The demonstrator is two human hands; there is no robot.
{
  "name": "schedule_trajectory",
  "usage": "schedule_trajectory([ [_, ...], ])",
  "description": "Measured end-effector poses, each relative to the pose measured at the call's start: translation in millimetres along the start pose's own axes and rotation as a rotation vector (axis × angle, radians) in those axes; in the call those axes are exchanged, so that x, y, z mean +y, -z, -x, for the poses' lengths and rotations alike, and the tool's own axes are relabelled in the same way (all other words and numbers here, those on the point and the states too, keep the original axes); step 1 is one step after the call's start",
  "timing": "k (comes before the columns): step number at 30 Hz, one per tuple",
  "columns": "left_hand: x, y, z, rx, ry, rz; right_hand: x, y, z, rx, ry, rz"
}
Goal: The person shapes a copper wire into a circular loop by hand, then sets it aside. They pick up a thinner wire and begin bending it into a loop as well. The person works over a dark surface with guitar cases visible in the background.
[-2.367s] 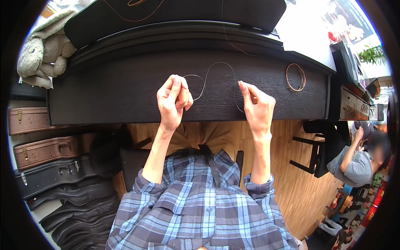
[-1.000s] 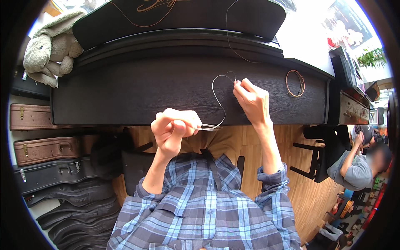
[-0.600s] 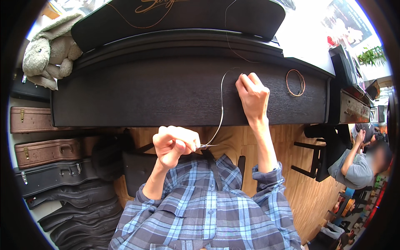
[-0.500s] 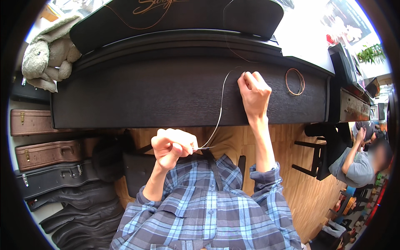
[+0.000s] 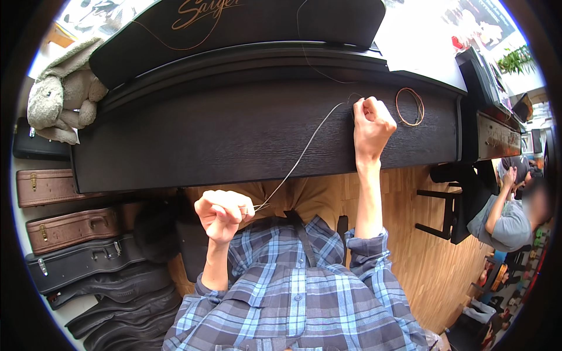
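A thin metal instrument string (image 5: 302,153) runs slantwise between my two hands, nearly straight with a bend at its upper end. My left hand (image 5: 225,212), closed in a pinch in front of the dark lid's edge, grips the lower end; short wire ends stick out past its fingertips. Over the lid, my right hand (image 5: 373,124) is closed at the other end, where a fine curl of wire shows beside the fingers. A copper-coloured coiled string (image 5: 397,105) lies on the black wood-grain lid (image 5: 222,128), just right of that hand.
Loose strings lie across the upright black panel (image 5: 281,23). A plush rabbit (image 5: 48,100) sits at the left end. Brown instrument cases (image 5: 70,229) and black bags stack at left. To the right are a black bench (image 5: 436,213) and a seated person (image 5: 497,213).
My hands have drawn farther apart, the left going left and the right going right. The string between them has gone from a slack curve to nearly straight. The view has shifted slightly.
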State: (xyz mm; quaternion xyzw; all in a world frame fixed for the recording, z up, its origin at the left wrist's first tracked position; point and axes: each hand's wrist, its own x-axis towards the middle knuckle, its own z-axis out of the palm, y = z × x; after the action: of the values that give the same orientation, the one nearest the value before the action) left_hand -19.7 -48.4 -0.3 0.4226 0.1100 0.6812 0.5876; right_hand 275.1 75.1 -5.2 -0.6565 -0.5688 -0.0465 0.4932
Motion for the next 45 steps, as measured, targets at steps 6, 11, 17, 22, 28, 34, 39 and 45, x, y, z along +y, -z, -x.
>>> schedule_trajectory([
  [6, 3.3, 6.3, 2.2, 0.044, -0.021, -0.030, 4.0, 4.8, -3.4, -0.025, -0.154, -0.087],
  [11, 8.7, 8.7, 1.7, 0.074, -0.020, -0.096, 1.4, 9.5, -5.4, -0.050, -0.283, -0.267],
  [17, 14.2, 10.8, 1.3, 0.098, -0.028, -0.109, 7.6, 10.6, -5.2, -0.008, -0.361, -0.403],
  [22, 17.3, 12.0, -2.0, 0.134, -0.041, -0.118, 9.7, 9.7, -3.6, 0.068, -0.412, -0.521],
  [28, 25.1, 12.2, -8.1, 0.261, -0.054, -0.095, 7.6, 10.2, -4.4, 0.090, -0.354, -0.373],
  [34, 24.8, 12.2, -9.6, 0.281, -0.038, -0.135, 8.4, 11.4, -5.5, -0.021, -0.311, -0.450],
  [39, 21.1, 9.5, -10.5, 0.277, -0.009, -0.118, 12.9, 11.5, -4.3, -0.128, -0.307, -0.614],
  [45, 17.6, 8.2, -10.5, 0.318, 0.008, -0.127, 8.1, 15.1, -4.8, -0.144, -0.343, -0.615],
])
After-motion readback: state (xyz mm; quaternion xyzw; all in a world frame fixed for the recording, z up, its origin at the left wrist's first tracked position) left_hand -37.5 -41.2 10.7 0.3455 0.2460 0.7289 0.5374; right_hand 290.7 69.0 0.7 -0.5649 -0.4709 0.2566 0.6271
